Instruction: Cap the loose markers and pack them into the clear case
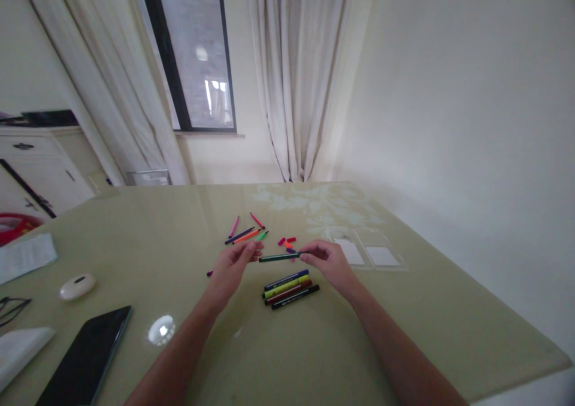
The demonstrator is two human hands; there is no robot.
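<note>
My right hand (330, 265) pinches a dark green marker (278, 257) by its right end, holding it level above the table. Close to the marker's left end is my left hand (231, 271), with its fingers loosely curled and nothing visible in them. Below the hands lies a row of capped markers: a blue marker (286, 280), a yellow-green marker (286, 287), a brown marker (288, 293) and a black marker (295, 297). Behind, several uncapped markers lie loose, among them an orange marker (247, 236). Small loose caps (287, 245) are scattered beyond the held marker.
Clear plastic cases (381, 256) with white inserts lie to the right. On the left are a black tablet (85, 358), a round glass piece (160, 330), a white oval case (78, 287), glasses (13, 310) and a folded cloth or paper (27, 256). A wall borders the table's right side.
</note>
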